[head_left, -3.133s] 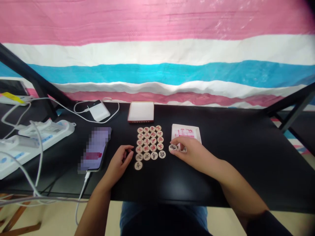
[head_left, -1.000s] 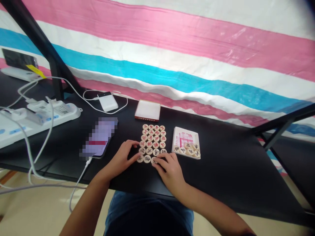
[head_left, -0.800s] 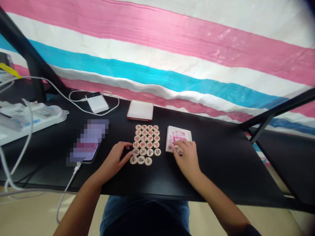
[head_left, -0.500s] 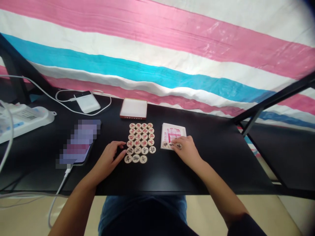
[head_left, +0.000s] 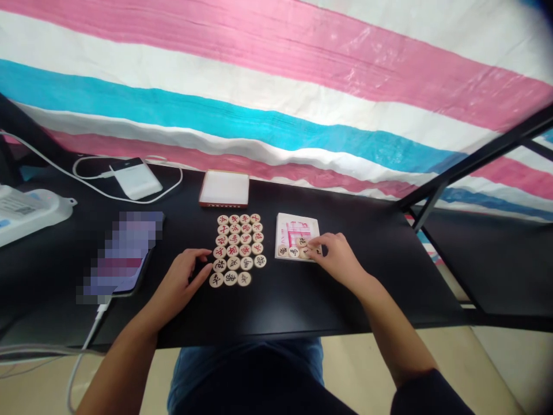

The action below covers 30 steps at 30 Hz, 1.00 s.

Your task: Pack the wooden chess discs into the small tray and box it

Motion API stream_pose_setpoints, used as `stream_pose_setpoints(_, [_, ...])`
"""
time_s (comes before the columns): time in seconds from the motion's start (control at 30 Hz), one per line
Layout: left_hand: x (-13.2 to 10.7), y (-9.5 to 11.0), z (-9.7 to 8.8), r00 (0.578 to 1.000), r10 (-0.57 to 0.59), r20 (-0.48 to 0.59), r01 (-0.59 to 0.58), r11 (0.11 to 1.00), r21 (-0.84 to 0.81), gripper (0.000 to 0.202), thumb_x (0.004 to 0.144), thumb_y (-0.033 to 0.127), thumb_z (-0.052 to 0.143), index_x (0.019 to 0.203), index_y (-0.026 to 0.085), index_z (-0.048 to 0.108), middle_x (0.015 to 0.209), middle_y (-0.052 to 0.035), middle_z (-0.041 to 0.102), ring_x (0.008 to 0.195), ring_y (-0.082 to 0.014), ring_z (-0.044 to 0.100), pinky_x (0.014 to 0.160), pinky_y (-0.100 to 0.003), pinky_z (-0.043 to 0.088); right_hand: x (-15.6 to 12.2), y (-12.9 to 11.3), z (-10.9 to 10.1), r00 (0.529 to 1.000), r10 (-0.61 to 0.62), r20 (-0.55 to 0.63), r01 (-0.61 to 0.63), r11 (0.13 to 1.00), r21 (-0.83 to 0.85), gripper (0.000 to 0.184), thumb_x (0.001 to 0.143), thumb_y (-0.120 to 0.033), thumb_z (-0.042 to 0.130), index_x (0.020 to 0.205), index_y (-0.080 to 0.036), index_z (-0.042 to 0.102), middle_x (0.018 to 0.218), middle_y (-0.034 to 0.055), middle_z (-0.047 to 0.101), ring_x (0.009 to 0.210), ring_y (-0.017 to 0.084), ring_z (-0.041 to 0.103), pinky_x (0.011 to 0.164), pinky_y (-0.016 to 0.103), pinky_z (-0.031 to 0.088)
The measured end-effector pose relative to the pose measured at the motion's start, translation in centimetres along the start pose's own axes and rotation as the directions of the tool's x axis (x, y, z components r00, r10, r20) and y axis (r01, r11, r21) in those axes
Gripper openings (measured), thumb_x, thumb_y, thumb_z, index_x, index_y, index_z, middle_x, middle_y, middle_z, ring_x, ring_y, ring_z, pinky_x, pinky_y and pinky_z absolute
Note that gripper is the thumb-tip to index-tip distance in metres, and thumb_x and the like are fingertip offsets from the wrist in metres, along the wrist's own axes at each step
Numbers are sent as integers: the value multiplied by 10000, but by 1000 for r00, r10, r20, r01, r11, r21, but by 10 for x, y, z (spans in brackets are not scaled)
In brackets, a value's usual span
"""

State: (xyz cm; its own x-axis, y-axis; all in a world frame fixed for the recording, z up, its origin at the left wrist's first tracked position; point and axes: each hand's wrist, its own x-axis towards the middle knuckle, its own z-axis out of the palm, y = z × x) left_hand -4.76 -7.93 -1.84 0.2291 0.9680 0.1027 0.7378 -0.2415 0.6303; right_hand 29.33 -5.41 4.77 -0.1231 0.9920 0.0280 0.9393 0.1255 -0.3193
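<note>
Round wooden Chinese chess pieces [head_left: 233, 251] with red and black characters lie in tight rows on the black table. My left hand [head_left: 184, 276] rests at their left side, thumb and fingers apart with nothing between them. To the right is a white box [head_left: 298, 220] with a pink-red printed picture, and several black-lettered pieces [head_left: 294, 252] sit along its near edge. Over that edge my right hand [head_left: 339, 256] has thumb and index finger bent together on a Chinese chess piece [head_left: 304, 252], partly hidden by the fingertips.
A shallow white-lined box lid [head_left: 224, 189] lies behind the rows. At left are a phone [head_left: 123, 253] on a white cable, a white power bank [head_left: 137, 180] and a power strip [head_left: 34, 210]. A striped sheet [head_left: 259, 86] hangs behind; a black metal frame [head_left: 432, 202] stands right.
My right fingers have shifted on the box, and another piece now shows above the near-edge row. The left hand keeps its pose. The whole view has moved slightly.
</note>
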Motion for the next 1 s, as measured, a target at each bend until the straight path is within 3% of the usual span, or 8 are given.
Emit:
stream_pose_setpoints(0.1, [0, 1, 0, 1000, -1, 7, 1, 1000, 3, 341, 855, 445, 427, 1087, 198, 467, 918, -51, 520, 779, -187, 495, 662, -317, 429, -4, -2, 2, 997, -63, 42, 62, 997, 44, 170, 720, -275, 645, 877, -224, 684, 892, 43, 658, 786, 188, 515, 755, 333, 380])
stream_pose_setpoints(0.33, [-1, 4, -1, 1000, -14, 4, 14, 1000, -2, 318, 859, 418, 425, 1089, 202, 467, 938, -51, 510, 833, -194, 497, 691, -315, 430, -2, -4, 5, 996, -56, 73, 52, 997, 61, 168, 697, -233, 656, 862, -202, 662, 894, 50, 659, 780, 196, 504, 726, 332, 407])
stream_pose_setpoints(0.53, [-1, 7, -2, 1000, -21, 12, 21, 1000, -16, 313, 861, 403, 421, 1089, 194, 470, 954, -58, 514, 859, -202, 494, 719, -323, 428, -18, -28, -4, 994, -99, -40, 104, 982, 158, 128, 737, -236, 593, 855, -198, 623, 851, 51, 654, 805, 203, 536, 727, 337, 433])
stream_pose_setpoints(0.63, [-1, 8, -2, 1000, -21, 9, 22, 999, -25, 320, 858, 410, 421, 1089, 194, 473, 954, -61, 519, 863, -206, 497, 721, -329, 429, -32, -55, 12, 980, -194, -44, 199, 937, 286, 140, 755, -233, 566, 893, -221, 589, 897, 34, 640, 868, 195, 546, 760, 338, 439])
stream_pose_setpoints(0.77, [-4, 10, -5, 999, -9, 37, 11, 999, -46, 370, 824, 446, 478, 1108, 209, 457, 978, -60, 516, 875, -206, 501, 718, -327, 440, -44, -82, 49, 965, -260, -30, 254, 900, 354, 165, 749, -188, 585, 911, -217, 572, 885, 39, 627, 865, 201, 521, 753, 342, 451])
stream_pose_setpoints(0.87, [-6, 13, -8, 996, 29, 79, -23, 997, -69, 420, 793, 450, 530, 1138, 229, 437, 1025, -59, 508, 912, -209, 498, 742, -329, 441, -47, -87, 66, 972, -226, -68, 235, 903, 361, 169, 759, -161, 578, 917, -222, 591, 928, 47, 615, 874, 206, 501, 752, 348, 456])
stream_pose_setpoints(1.0, [-6, 13, -8, 994, 48, 97, -41, 997, -71, 444, 784, 453, 542, 1152, 232, 428, 1038, -62, 507, 946, -221, 495, 762, -343, 438, -53, -86, 67, 972, -194, -130, 227, 915, 333, 219, 779, -139, 548, 966, -226, 622, 956, 58, 592, 874, 207, 482, 756, 352, 461])
